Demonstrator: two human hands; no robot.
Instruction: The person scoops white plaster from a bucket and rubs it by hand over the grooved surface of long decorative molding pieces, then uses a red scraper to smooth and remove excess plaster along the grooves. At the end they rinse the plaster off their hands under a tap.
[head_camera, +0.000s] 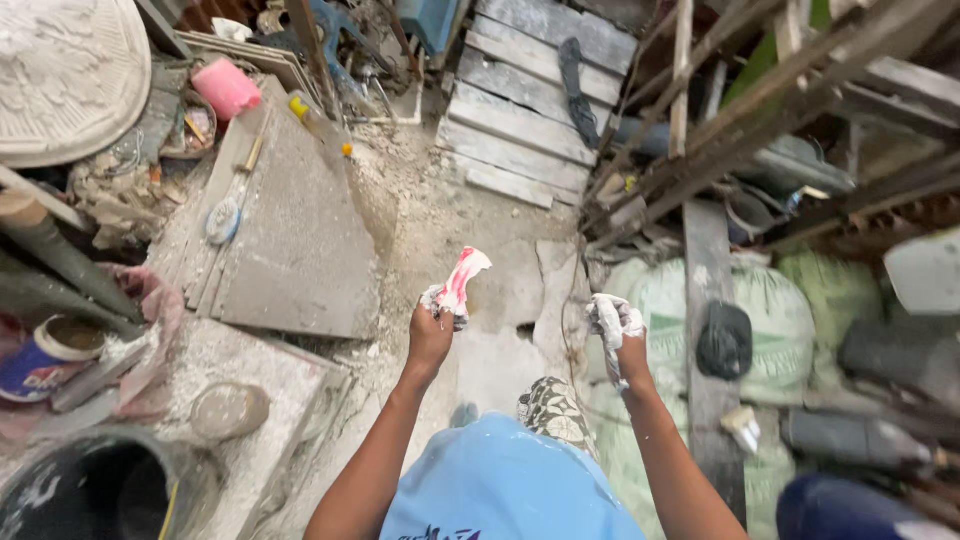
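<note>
My left hand (434, 325) is raised in front of me, plaster-smeared, its fingers closed on a small red and white plaster-coated scraper or rag (462, 277) that sticks up from the fist. My right hand (614, 325) is beside it at the same height, thickly coated in white plaster, fingers curled; what it holds, if anything, is unclear. Both forearms reach out above my light blue shirt (505, 480). The dusty concrete floor (500, 300) lies below the hands.
A grey slab (290, 230) lies on the left, with a pink cup (226, 88) and a round plaster moulding (65, 75) beyond. A wooden pallet (525, 100) leans ahead. Filled sacks (790, 320) and timber poles (760, 110) crowd the right. A black bucket (95, 490) stands lower left.
</note>
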